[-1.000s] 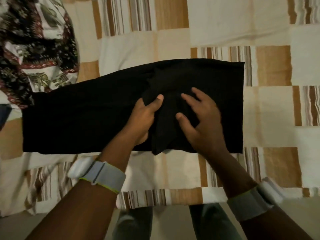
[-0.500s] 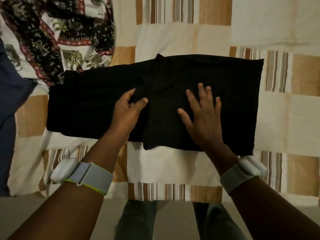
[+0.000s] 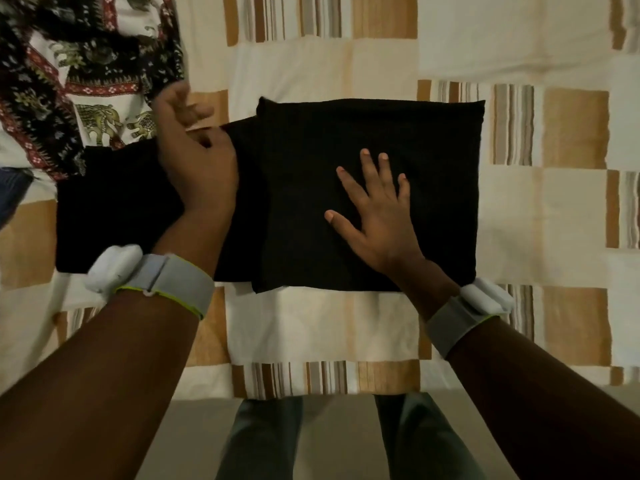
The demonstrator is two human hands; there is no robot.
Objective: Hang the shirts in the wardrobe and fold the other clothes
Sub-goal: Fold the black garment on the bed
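Black garment [image 3: 398,133] under flat right hand [image 3: 377,216].

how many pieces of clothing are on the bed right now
3 in view: the black garment mid-bed under both hands, the elephant-print cloth top left, and a dark blue piece at the left edge. More may lie out of frame.

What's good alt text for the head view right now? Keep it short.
A person's flat right hand presses down the folded part of a black cloth garment on a beige and brown patchwork bedspread, seen from above. The left hand grips the garment's unfolded left part, beside a crumpled black, white and red elephant-print fabric.
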